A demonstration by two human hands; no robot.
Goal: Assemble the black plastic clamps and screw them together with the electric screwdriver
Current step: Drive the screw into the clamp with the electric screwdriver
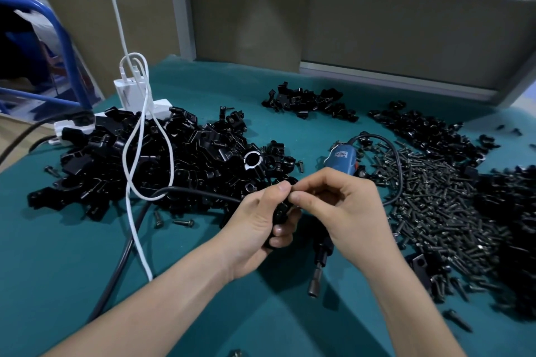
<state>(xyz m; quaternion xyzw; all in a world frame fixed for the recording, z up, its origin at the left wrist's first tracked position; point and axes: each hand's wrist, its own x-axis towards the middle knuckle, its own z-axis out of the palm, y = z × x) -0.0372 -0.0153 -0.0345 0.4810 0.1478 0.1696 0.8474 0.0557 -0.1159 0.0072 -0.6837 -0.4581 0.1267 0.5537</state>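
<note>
Though half hidden by fingers, held mid-view just above the teal table: black clamp. Gripped in the left hand, fingers curled round it from below, thumb pressed near its top. Pinched at that same top edge by the right hand, thumb and forefinger closed tight, remaining fingers curled. Lying on the table beneath the right hand and wrist: electric screwdriver, blue body away, bit end toward the person. Left of the hands, large pile of black clamp parts draped with white cables. To the right, heap of dark screws.
</note>
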